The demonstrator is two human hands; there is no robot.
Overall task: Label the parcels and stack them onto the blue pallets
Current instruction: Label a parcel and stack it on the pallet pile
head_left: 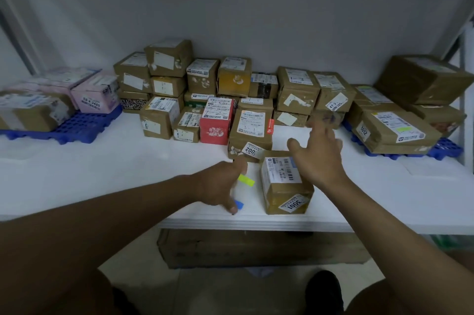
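Note:
A small brown parcel with a "3001" label stands near the white table's front edge. My right hand hovers over its far side, fingers spread and blurred, holding nothing. My left hand lies just left of the parcel on the tabletop, over a yellow marker and a blue piece; whether it holds them is hidden. Behind stands a parcel labelled "002". Blue pallets sit at the left and the right, each carrying parcels.
Several brown, red and yellow parcels are stacked along the back wall. Pink boxes rest on the left pallet. A large carton lies under the table. A metal rack post stands at the right.

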